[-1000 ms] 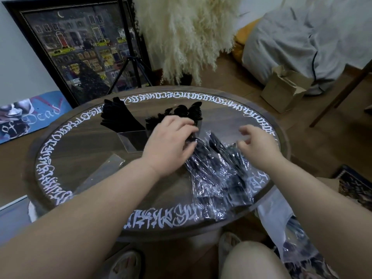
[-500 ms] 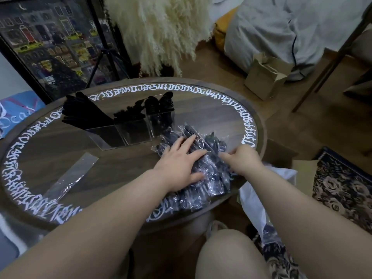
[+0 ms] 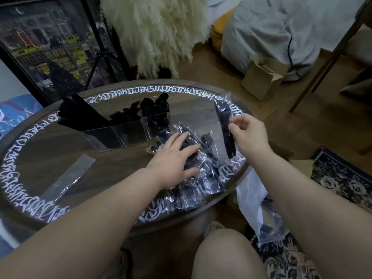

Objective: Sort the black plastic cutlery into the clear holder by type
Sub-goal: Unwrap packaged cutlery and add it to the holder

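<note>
- We see a round counter (image 3: 60,150) with white letters around its edge; on it stands the clear holder (image 3: 128,131) with three boxes side by side.
- The left box holds black knives (image 3: 78,113), the middle box holds forks (image 3: 124,116), the right box holds spoons (image 3: 155,105); they all lean back and stick out at the top.
- Just in front of the holder, on the right part of the counter, lies a pile (image 3: 199,174) of black cutlery in clear wrap.
- Our left hand (image 3: 173,160) lies flat on the pile; its fingers are straight and spread, so its grip is open and it only presses down.
- Our right hand (image 3: 247,133) is lifted above the counter's right edge; its thumb and fingers pinch one wrapped packet (image 3: 225,127) of black cutlery, so its grip is closed on the packet.
- The packet hangs long and thin, above the pile's right side; we cannot tell what kind of cutlery is inside.
- An empty clear wrapper (image 3: 68,176) lies flat on the left part of the counter, well apart from the pile.
- A small cardboard box (image 3: 263,77) sits on the floor behind the counter.
</note>
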The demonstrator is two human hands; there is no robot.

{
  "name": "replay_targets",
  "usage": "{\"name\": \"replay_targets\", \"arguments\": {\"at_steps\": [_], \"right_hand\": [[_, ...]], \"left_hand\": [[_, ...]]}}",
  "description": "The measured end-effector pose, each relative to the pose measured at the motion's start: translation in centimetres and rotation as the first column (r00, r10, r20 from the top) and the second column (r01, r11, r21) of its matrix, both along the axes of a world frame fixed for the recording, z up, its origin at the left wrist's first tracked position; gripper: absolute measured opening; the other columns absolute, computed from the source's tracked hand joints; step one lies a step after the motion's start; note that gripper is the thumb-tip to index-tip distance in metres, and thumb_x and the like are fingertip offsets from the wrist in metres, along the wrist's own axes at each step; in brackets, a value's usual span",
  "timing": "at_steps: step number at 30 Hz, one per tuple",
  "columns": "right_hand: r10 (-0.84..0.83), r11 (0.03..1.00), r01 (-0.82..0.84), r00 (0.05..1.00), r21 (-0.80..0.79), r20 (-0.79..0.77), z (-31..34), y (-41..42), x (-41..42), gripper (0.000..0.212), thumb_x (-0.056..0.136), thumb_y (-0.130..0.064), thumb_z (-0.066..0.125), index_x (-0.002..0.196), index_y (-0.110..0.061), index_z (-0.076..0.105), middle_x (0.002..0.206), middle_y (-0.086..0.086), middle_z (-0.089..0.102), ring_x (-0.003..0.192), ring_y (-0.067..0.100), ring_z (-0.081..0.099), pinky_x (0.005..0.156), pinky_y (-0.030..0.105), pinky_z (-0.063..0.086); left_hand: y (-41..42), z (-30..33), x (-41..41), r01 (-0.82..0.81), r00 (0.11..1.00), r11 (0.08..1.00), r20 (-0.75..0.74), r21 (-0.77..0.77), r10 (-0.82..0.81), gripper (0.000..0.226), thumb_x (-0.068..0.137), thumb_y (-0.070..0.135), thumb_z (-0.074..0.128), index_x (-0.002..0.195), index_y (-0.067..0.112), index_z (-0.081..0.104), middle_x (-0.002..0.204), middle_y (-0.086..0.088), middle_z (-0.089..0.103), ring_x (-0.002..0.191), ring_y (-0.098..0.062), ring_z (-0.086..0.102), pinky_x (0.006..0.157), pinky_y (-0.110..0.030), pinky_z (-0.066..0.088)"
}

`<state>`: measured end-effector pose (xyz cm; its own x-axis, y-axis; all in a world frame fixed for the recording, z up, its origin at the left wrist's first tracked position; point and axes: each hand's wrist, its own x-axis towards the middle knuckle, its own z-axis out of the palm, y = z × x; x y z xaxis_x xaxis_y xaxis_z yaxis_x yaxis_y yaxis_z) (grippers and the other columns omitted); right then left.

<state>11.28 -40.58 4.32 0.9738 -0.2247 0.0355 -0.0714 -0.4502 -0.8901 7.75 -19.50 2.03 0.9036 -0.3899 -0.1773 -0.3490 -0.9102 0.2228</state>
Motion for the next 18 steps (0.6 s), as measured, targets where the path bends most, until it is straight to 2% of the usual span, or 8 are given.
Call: {"name": "replay_targets", "arguments": {"at_steps": [2,5,8,10,13,16,18], "right_hand": [[0.11,0.993,-0.108,0.993,-0.049,0.039,1.6,0.7,-0.5,0.01,0.09,-0.011,0.062,0.091,-0.021,0.065,0.084,-0.01,0.064,0.082,0.01,0.061,0.079,0.027,0.05],[0.303,0.945,-0.297,0.953,-0.137,0.021,3.5,2.4,-1.2,0.012,0.089,-0.011,0.065,0.09,-0.024,0.067,0.084,-0.012,0.066,0.084,0.009,0.064,0.078,0.019,0.049],[0.455,0.863,-0.446,0.89,-0.238,-0.017,4.7,4.7,-2.2,0.01,0.087,-0.014,0.068,0.089,-0.024,0.07,0.082,-0.013,0.067,0.083,0.007,0.064,0.083,0.024,0.051],[0.501,0.831,-0.485,0.865,-0.272,-0.014,5.3,6.3,-3.0,0.007,0.086,-0.018,0.07,0.09,-0.023,0.072,0.082,-0.012,0.068,0.082,0.006,0.064,0.083,0.023,0.05],[0.493,0.833,-0.476,0.87,-0.282,-0.01,6.0,7.9,-3.9,0.004,0.084,-0.024,0.072,0.085,-0.028,0.07,0.08,-0.014,0.068,0.081,0.005,0.064,0.079,0.022,0.049],[0.463,0.842,-0.476,0.879,-0.254,-0.112,6.1,8.5,-4.4,0.009,0.086,-0.03,0.068,0.091,-0.023,0.07,0.087,-0.009,0.069,0.082,0.011,0.065,0.075,0.028,0.052],[0.465,0.842,-0.504,0.859,-0.194,-0.211,5.7,9.0,-4.8,0.009,0.09,-0.024,0.064,0.096,-0.02,0.069,0.087,-0.003,0.068,0.074,0.019,0.064,0.065,0.031,0.053]], "left_hand": [[0.1,1.4,-0.3,-0.069,0.987,0.992,0.14,-0.106,0.084,0.072,0.087,0.059,0.051,0.148,0.037,0.021,0.16,0.006,0.004,0.147,-0.018,0.0,0.119,-0.047,0.011],[1.0,4.2,-0.6,-0.169,0.898,0.917,0.328,-0.363,0.295,0.07,0.087,0.049,0.058,0.145,0.021,0.031,0.154,0.001,0.022,0.143,-0.017,0.018,0.116,-0.035,0.015],[2.6,6.5,-1.0,-0.156,0.895,0.818,0.271,-0.553,0.354,0.07,0.088,0.039,0.063,0.146,0.02,0.03,0.149,0.001,0.029,0.131,-0.015,0.039,0.109,-0.034,0.034],[3.9,7.3,-1.5,-0.148,0.924,0.843,0.231,-0.517,0.304,0.06,0.089,0.034,0.063,0.142,0.022,0.039,0.14,0.002,0.043,0.118,-0.012,0.051,0.1,-0.027,0.039],[6.0,7.8,-2.8,-0.192,0.906,0.851,0.245,-0.489,0.345,0.025,0.089,0.028,0.064,0.113,0.021,0.063,0.108,0.005,0.06,0.092,-0.007,0.054,0.081,-0.014,0.035],[8.3,8.0,-4.6,-0.282,0.862,0.792,0.221,-0.542,0.457,0.004,0.091,0.024,0.061,0.094,0.022,0.06,0.093,0.007,0.057,0.081,-0.006,0.049,0.073,-0.019,0.035],[9.9,8.0,-5.9,-0.353,0.834,0.763,0.186,-0.541,0.519,0.003,0.093,0.024,0.058,0.091,0.024,0.056,0.091,0.008,0.056,0.083,-0.008,0.05,0.072,-0.02,0.033]]}}
